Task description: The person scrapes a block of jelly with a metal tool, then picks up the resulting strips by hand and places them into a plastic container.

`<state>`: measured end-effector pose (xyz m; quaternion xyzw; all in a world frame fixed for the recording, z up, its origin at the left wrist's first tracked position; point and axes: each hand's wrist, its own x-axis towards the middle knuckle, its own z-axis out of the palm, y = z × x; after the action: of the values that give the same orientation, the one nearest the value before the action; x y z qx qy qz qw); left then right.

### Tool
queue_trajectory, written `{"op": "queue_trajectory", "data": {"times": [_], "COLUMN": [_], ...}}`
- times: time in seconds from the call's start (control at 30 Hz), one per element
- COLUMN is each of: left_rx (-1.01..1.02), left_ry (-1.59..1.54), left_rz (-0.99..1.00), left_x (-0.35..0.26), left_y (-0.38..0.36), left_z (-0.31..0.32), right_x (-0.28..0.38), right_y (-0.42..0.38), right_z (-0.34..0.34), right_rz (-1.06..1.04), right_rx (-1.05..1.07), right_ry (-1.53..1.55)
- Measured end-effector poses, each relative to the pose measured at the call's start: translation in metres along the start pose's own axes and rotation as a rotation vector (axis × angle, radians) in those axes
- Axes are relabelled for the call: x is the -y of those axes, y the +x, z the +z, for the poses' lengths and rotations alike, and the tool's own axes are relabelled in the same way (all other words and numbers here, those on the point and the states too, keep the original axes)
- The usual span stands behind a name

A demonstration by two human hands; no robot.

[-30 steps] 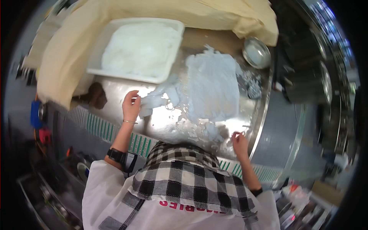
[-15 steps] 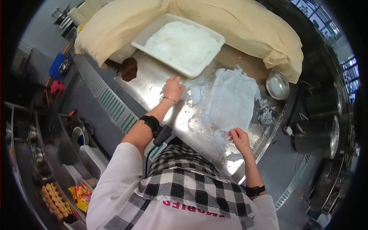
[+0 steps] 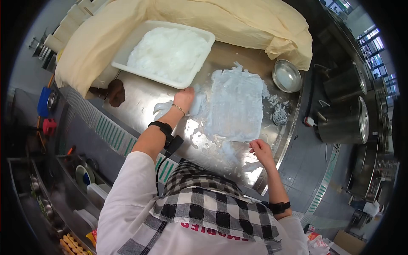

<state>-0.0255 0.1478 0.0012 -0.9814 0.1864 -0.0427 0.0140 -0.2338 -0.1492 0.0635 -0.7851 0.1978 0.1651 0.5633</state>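
Close to the near edge of a white tray (image 3: 146, 73), my left hand (image 3: 184, 99) is down among whitish scraps on the metal table (image 3: 140, 95); its fingers are curled, and what they hold is hidden. A heap of white shreds (image 3: 170, 53) fills the tray. My right hand (image 3: 261, 151) hovers by the lower right corner of a flat, pale bluish-white slab (image 3: 236, 104), its fingers bent together; whether they pinch anything is too small to tell. Loose pale bits lie around the slab.
A metal bowl (image 3: 287, 76) and a metal mesh ball (image 3: 280, 116) sit at the table's right. Cream cloth (image 3: 221, 19) runs along the far side. Steel pots (image 3: 343, 121) stand at right. A dark brown object (image 3: 116, 92) is at the table's left edge.
The view has shifted, so the table and tray appear further left. My left hand has moved beside the tray's near corner, over the scraps. My right hand stays near the slab's lower corner.
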Motion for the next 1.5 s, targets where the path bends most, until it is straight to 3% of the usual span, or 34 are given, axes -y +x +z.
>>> {"op": "queue_trajectory", "data": {"times": [0.13,0.2,0.23,0.3,0.33,0.4,0.5,0.77,0.87,0.9,0.97,1.1,1.2,1.4,1.5], "left_rx": [0.113,0.18,0.186,0.625,0.625,0.819,0.817,0.688,0.386,0.382,0.123,0.067,0.174,0.307,0.267], "left_ry": [-0.241,-0.71,-0.709,-1.997,-1.996,-2.33,-2.541,-2.427,-2.374,-2.37,-2.303,-2.025,-1.756,-1.527,-1.422], "left_rz": [-0.035,-0.089,-0.084,-0.584,-0.581,-0.438,-0.397,-0.336,-0.216,-0.213,-0.297,-0.393,-0.43,-0.544,-0.589], "left_x": [0.003,0.01,0.01,0.01,0.009,0.006,-0.007,-0.011,0.022,0.034,0.055,0.121,0.175,0.248,0.273], "left_y": [0.009,0.013,0.011,0.006,0.003,-0.002,-0.006,0.001,0.018,0.024,0.036,0.057,0.071,0.09,0.106], "left_z": [-0.004,-0.007,-0.013,-0.027,-0.028,-0.031,-0.037,-0.105,-0.129,-0.137,-0.153,-0.171,-0.178,-0.16,-0.142], "right_x": [0.002,0.003,0.002,0.001,0.0,-0.003,-0.004,0.015,0.019,0.019,0.017,0.016,0.009,0.007,0.012], "right_y": [0.002,0.004,0.004,0.007,0.008,0.01,0.015,0.028,0.03,0.031,0.031,0.028,0.026,0.026,0.027], "right_z": [0.006,0.007,0.007,0.007,0.008,0.012,0.015,0.028,0.032,0.033,0.034,0.034,0.032,0.036,0.043], "right_rz": [-0.023,-0.007,0.005,0.012,0.016,0.021,0.05,0.067,0.046,0.041,0.039,0.078,0.087,0.131,0.155], "right_rx": [-0.006,-0.005,0.005,0.01,0.011,0.011,0.025,0.074,0.064,0.066,0.061,0.054,-0.005,-0.035,-0.052], "right_ry": [0.051,0.085,0.088,0.091,0.109,0.129,0.117,0.126,0.133,0.135,0.155,0.147,0.18,0.173,0.158]}}
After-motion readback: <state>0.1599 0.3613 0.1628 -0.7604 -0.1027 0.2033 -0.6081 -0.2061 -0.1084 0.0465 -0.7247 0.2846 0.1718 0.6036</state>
